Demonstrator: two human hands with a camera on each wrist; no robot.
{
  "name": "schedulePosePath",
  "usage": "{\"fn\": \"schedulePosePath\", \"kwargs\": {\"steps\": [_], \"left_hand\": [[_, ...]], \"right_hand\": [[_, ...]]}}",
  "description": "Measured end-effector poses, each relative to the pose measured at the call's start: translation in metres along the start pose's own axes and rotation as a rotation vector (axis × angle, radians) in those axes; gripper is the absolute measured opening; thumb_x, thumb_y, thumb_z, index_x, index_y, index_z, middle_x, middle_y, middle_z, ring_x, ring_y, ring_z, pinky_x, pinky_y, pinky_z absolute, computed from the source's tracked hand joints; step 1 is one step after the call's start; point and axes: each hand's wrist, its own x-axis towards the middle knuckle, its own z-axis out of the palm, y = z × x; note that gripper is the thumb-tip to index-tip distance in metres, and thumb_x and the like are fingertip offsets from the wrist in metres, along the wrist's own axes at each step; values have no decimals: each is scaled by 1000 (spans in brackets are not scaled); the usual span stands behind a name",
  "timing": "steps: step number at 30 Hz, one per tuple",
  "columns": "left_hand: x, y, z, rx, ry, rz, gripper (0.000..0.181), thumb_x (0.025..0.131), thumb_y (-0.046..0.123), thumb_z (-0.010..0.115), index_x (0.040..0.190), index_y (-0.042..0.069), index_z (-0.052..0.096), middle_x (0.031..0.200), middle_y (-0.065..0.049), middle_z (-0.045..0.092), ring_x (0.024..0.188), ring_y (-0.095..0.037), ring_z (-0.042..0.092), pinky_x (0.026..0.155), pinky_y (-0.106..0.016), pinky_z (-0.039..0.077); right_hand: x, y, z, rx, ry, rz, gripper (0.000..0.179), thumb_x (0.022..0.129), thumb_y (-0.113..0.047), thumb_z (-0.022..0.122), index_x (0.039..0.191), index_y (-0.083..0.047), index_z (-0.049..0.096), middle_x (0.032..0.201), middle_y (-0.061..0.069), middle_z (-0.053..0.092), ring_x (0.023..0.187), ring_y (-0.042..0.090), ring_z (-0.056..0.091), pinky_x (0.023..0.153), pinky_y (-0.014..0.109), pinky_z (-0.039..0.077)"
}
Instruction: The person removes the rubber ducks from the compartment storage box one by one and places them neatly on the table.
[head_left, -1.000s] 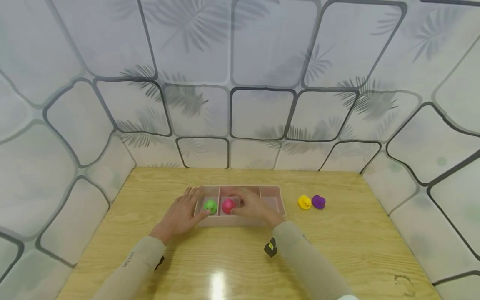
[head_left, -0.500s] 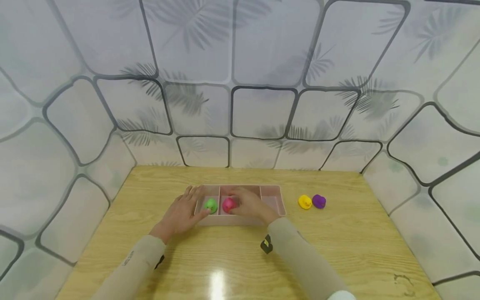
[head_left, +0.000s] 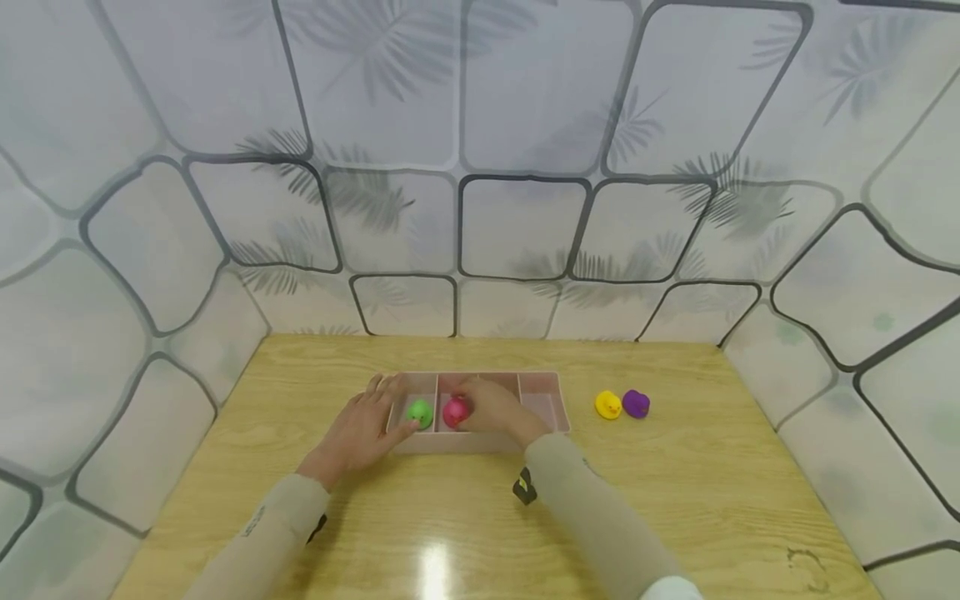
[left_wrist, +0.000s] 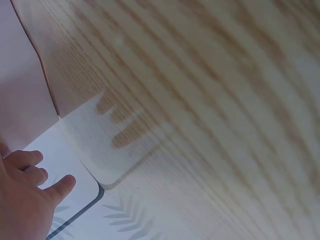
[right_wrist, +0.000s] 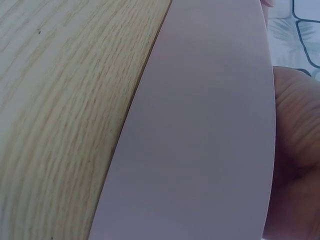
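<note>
A pale pink divided box (head_left: 465,443) stands on the wooden table. My left hand (head_left: 358,429) rests at the box's left end, fingers extended over the side and thumb across the front rim. Beside that thumb, a green rubber duck (head_left: 420,413) sits in the leftmost compartment. My right hand (head_left: 495,410) reaches into the box's middle, pinching a pink rubber duck (head_left: 454,412) between thumb and fingers. The hand partly covers the duck. In the right wrist view the box's front wall (right_wrist: 195,120) hides the fingers; only part of the palm shows behind it.
A yellow rubber duck (head_left: 608,405) and a purple rubber duck (head_left: 636,404) sit side by side on the table (head_left: 675,467), right of the box. A patterned cloth wall (head_left: 525,225) encloses the table at the back and sides.
My right hand and forearm have shifted slightly left, and the fingers have come closer around the pink duck. The left hand and the other ducks have stayed in place.
</note>
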Motion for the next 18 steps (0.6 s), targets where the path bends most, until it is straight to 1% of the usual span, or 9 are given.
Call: {"fn": "schedulePosePath", "kwargs": {"steps": [7, 11, 14, 18], "left_hand": [[0, -1, 1, -5, 2, -4, 88, 105, 60, 53, 168, 5, 25, 169, -21, 35, 157, -50, 29, 119, -68, 37], [0, -2, 1, -6, 8, -5, 88, 105, 60, 53, 168, 6, 24, 170, -19, 34, 157, -49, 29, 120, -68, 37], [-1, -2, 1, -10, 7, -8, 87, 105, 60, 53, 168, 7, 25, 170, -19, 35, 157, -49, 29, 120, -68, 37], [0, -2, 1, -15, -4, -11, 88, 105, 60, 53, 168, 7, 24, 170, -19, 34, 157, -49, 28, 120, -68, 36]], "right_hand": [[1, -7, -1, 37, -8, 34, 60, 88, -15, 85, 144, -9, 64, 136, 14, 70, 119, 28, 68, 106, 44, 56], [4, -7, 1, 26, 0, 52, 61, 87, -16, 86, 144, -10, 65, 134, 12, 71, 115, 25, 69, 102, 42, 57], [5, -7, 2, 10, 0, 57, 59, 88, -18, 85, 143, -11, 66, 130, 11, 73, 111, 24, 70, 100, 41, 58], [4, -8, 3, 10, 0, 75, 57, 90, -19, 84, 143, -12, 66, 129, 10, 73, 110, 22, 69, 99, 40, 58]]}}
